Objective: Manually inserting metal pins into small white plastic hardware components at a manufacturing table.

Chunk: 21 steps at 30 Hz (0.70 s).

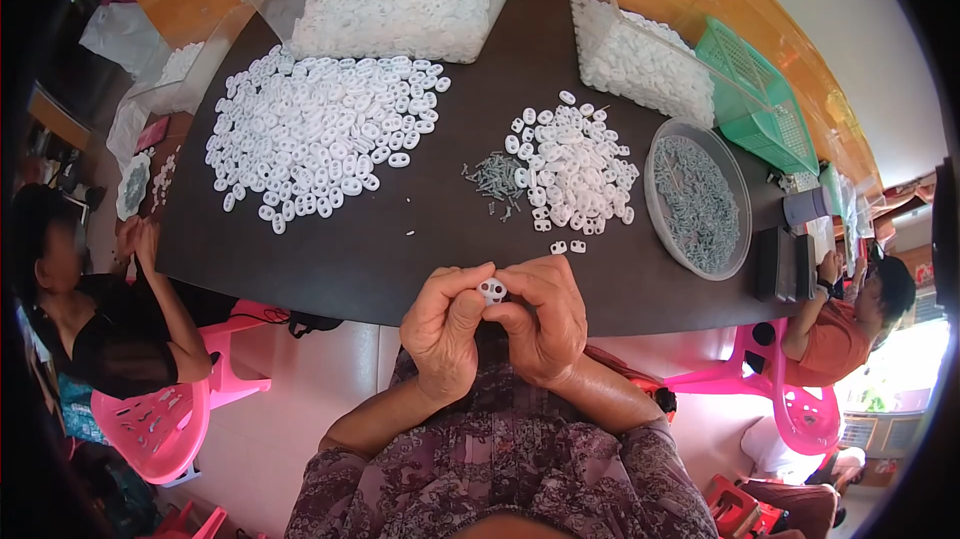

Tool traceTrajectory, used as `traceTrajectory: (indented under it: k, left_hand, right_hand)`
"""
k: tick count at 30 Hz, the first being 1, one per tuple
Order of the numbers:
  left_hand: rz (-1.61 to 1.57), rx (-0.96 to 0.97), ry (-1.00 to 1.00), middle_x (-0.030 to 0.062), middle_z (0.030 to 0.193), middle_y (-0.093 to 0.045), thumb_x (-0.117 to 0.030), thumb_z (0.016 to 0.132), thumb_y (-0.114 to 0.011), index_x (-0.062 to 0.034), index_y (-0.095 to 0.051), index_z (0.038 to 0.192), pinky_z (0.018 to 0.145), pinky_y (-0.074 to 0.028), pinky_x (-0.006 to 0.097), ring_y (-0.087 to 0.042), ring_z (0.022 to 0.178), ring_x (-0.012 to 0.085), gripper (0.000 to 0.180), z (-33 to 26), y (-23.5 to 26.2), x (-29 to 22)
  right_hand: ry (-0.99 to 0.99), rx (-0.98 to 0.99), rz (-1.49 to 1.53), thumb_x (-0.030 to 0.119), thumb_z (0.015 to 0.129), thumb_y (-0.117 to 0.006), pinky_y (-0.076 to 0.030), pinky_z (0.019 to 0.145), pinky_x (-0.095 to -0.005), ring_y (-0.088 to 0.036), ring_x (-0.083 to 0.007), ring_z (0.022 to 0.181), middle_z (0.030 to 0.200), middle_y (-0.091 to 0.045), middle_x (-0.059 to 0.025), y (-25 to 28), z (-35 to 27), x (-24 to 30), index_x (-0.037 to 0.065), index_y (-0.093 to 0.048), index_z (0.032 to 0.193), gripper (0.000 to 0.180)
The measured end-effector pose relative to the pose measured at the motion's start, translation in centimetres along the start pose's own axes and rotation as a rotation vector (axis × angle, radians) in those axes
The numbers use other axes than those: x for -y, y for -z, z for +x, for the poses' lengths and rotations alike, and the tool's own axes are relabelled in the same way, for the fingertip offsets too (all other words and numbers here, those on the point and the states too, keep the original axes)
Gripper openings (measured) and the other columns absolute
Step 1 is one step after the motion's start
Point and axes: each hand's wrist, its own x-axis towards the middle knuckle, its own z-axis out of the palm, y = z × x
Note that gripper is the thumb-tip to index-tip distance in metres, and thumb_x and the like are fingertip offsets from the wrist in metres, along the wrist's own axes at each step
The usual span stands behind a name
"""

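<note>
My left hand (445,329) and my right hand (545,319) meet just in front of the table's near edge. Between their thumbs and fingertips they pinch a small white two-holed plastic piece (492,291), which looks like a cord lock. Its holes face up. Just beyond my fingers, a few similar two-holed pieces (568,247) lie apart from a heap of white plastic parts (578,167). Left of that heap is a small pile of grey metal pieces (494,179), apparently springs. A round clear tub (742,235) at the right holds many more of them.
A wide heap of white oval pieces (320,129) covers the table's (330,264) left part. Behind stand two clear bins (490,1) (640,47) of white parts and a green basket (765,89). Black holders (785,264) stand far right. People sit at both sides on pink chairs (150,429).
</note>
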Motion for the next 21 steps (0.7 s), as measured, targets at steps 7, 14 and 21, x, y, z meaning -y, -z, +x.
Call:
traceTrajectory:
  k: [7,14,21]
  left_hand:
    - [0.026,-0.029,-0.090,0.0031,0.085,-0.054,-0.021,0.095,-0.055,0.0032,-0.059,0.105,0.067,-0.040,0.022,-0.048,0.076,0.0109,0.026,-0.3,-0.5,0.7]
    - [0.074,-0.048,-0.158,0.0045,0.084,-0.054,-0.021,0.096,-0.053,0.0022,-0.058,0.103,0.066,-0.041,0.024,-0.049,0.075,0.0120,0.024,-0.7,-0.5,1.4]
    - [0.071,-0.033,-0.173,0.0043,0.082,-0.052,-0.021,0.097,-0.051,0.0027,-0.057,0.102,0.064,-0.040,0.023,-0.047,0.072,0.0114,0.025,-0.6,-0.7,1.5]
  right_hand:
    - [0.030,-0.017,-0.016,0.009,0.074,-0.074,-0.047,0.062,-0.0341,-0.058,-0.0258,0.070,0.085,-0.062,-0.0109,-0.5,-0.4,-0.2,-0.001,-0.059,0.099,0.032]
    - [0.066,-0.021,0.020,0.007,0.075,-0.073,-0.047,0.059,-0.0337,-0.056,-0.0249,0.067,0.083,-0.060,-0.0095,-0.7,-0.5,-0.5,0.000,-0.057,0.100,0.031]
    - [0.078,-0.017,0.032,0.005,0.076,-0.072,-0.046,0.057,-0.0333,-0.056,-0.0244,0.066,0.081,-0.059,-0.0085,-0.5,-0.6,-0.7,0.001,-0.056,0.101,0.030]
